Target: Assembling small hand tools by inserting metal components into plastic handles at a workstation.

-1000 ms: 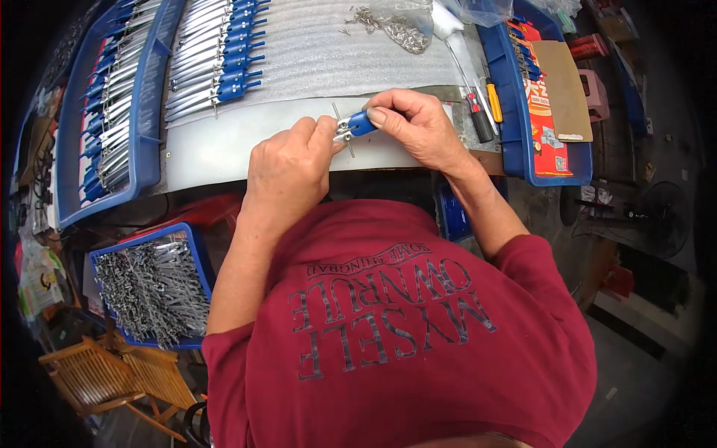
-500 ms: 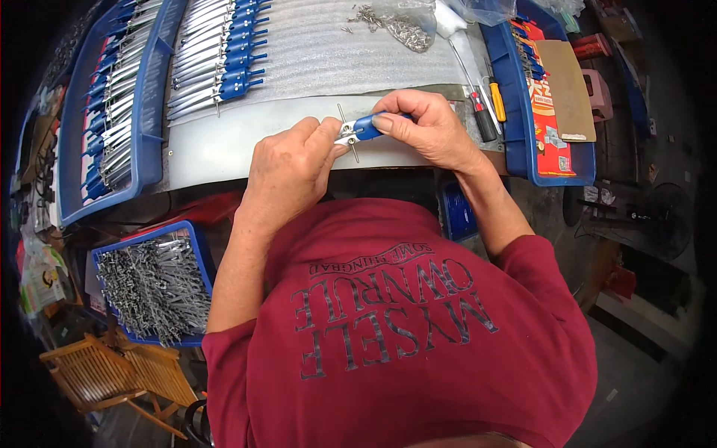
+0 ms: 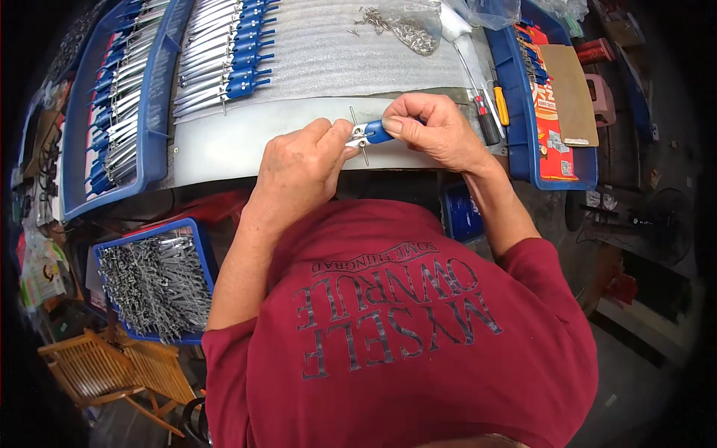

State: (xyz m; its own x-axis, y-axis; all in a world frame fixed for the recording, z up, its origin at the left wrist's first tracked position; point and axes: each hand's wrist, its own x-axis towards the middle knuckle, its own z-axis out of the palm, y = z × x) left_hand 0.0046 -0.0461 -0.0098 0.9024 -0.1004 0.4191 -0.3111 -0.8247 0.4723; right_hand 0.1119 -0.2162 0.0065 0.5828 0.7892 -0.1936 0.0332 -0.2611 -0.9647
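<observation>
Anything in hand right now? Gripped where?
Yes, one blue-ended silver assembly with a thin crosswise rod: left hand on the silver end, right hand pinching the blue end between thumb and fingers.

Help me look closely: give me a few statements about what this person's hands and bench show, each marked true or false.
1. The right hand holds the blue end of a part. True.
2. The left hand is idle. False: it grips the same part.
3. A bin of metal pieces stands to the person's left. True.
4. The yellow handle lies left of the black handle. False: it lies to the right.
5. The shirt is green. False: it is dark red.
</observation>
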